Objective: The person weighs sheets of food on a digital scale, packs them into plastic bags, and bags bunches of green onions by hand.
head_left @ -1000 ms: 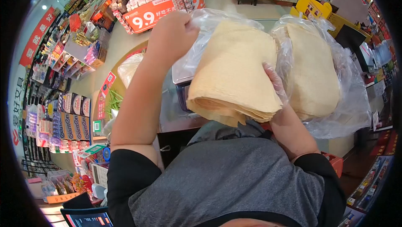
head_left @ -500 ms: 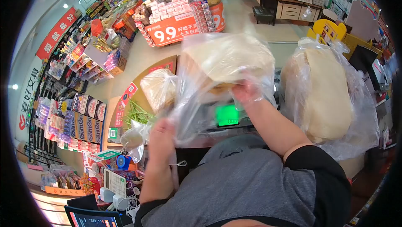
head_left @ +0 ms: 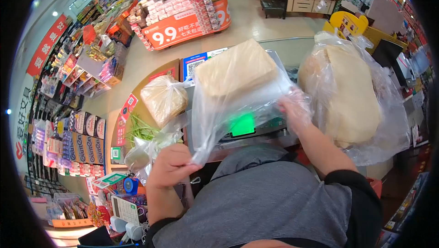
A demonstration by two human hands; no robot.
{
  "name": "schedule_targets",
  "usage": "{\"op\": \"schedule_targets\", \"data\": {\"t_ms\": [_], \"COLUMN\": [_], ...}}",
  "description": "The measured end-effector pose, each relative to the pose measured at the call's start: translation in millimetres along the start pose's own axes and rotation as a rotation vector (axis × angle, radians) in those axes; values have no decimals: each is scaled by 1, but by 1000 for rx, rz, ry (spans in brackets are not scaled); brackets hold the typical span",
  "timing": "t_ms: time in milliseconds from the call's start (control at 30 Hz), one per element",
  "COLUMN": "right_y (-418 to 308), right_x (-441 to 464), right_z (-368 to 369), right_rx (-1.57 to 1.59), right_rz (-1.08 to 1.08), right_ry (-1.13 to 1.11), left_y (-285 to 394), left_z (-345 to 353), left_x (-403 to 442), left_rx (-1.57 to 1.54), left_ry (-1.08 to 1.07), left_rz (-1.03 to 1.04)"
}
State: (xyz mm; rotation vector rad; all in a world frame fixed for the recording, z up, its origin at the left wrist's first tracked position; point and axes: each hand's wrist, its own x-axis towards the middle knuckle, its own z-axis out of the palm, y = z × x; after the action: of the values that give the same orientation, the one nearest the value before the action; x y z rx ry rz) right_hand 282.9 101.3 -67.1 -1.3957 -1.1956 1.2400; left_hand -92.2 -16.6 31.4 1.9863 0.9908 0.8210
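Note:
A clear plastic bag (head_left: 208, 124) with a stack of thin pale sheets (head_left: 238, 69) inside lies on a scale with a lit green display (head_left: 242, 125). My left hand (head_left: 173, 164) pinches the bag's near left corner between thumb and fingers. At the bag's near right side, my right hand (head_left: 296, 108) has its fingers curled on the plastic, with clear film around the hand. To the right stands a larger stack of pale sheets (head_left: 350, 94) in an opened clear bag. Beside my left hand is a shiny plastic-wrapped bundle (head_left: 141, 159).
A tied bag of pale sheets (head_left: 164, 99) and some green stalks (head_left: 139, 129) lie on the wooden counter at left. A blue code sign (head_left: 194, 62) stands behind the scale. Further off is an orange-fronted display (head_left: 183, 30); boxed goods (head_left: 87, 142) stand at left.
The stack has settled flat on the scale inside the bag. My right hand has drawn back and right from the stack to the bag's edge; my left hand has moved slightly nearer me.

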Motion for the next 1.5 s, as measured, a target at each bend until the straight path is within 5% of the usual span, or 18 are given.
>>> {"op": "schedule_targets", "data": {"t_ms": [133,200,267,333,400,467,533,633,733,800,833,933,1000,1100,1200,1267,1433,1500], "right_y": [-2,6,-1,-33,-36,-36,-41,-63,-74,-89,-96,-117,-104,-81,-80,-100,-107,-94], "right_x": [-46,-62,-78,-99,-106,-110,-107,-88,-60,-46,-42,-25,-17,-20,-3,-10,-6,6], "right_z": [-36,-52,-56,-46,-58,-71,-92,-99,-82,-63,-52,-9,23,57,46,38,23,15], "right_rx": [-22,-407,-347,154,256,310,-53,-746,-754,-518,-397,-386,-370,-252,-400,-359,-161,-382], "right_rz": [3,-288,-379,-269,-385,-425,-444,-836,-971,-894,-845,-742,-718,-857,-665,-234,-31,-357], "right_ry": [94,202,214,131,-64,-214,-201,-97,-213,-356,-429,-700,-835,-883,-1075,-1123,-772,-919], "left_y": [-4,-16,-21,-37,-97,-169,-141,-118,-111,-76,-41,20,77,63,40,22,19,23], "left_z": [0,-4,1,13,35,77,117,163,177,150,124,74,75,75,55,61,69,67], "left_x": [68,112,167,237,285,300,270,237,217,204,193,167,154,134,117,115,101,105], "left_rx": [-706,-512,-285,-34,227,120,1034,590,-210,-894,-896,66,446,236,-117,-5,96,72], "left_ry": [77,150,283,391,273,-136,-74,-228,-280,-268,-119,-41,-140,-104,288,144,-79,-117], "left_rz": [435,600,616,568,355,-6,487,516,271,-179,-163,579,735,605,246,149,304,423]}}
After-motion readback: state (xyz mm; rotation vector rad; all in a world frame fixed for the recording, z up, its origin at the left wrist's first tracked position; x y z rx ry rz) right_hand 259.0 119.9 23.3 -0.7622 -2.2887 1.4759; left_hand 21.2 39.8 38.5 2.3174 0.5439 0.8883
